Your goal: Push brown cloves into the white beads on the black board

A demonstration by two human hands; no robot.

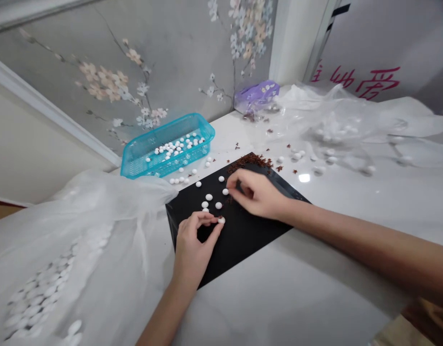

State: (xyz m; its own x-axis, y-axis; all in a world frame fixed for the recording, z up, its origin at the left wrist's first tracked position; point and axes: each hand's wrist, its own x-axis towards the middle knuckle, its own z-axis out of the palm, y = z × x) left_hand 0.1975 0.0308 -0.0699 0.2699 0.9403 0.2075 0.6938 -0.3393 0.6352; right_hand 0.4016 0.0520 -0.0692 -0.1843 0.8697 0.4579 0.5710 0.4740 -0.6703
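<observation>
My left hand (194,242) rests on a black sheet (243,230) and pinches a small white bead (221,220) between thumb and forefinger. My right hand (255,192) lies on the same sheet with fingers curled, its fingertips pressed down beside another white bead (225,191). Several more white beads (209,197) lie loose on the sheet between the hands. A heap of reddish-brown bits (250,161) sits at the sheet's far corner.
A blue plastic basket (135,161) holding white beads stands at the back left, with loose beads before it. A clear bag of beads (44,278) fills the near left. Crumpled clear plastic (337,125) and a purple bag (255,96) lie at the back right.
</observation>
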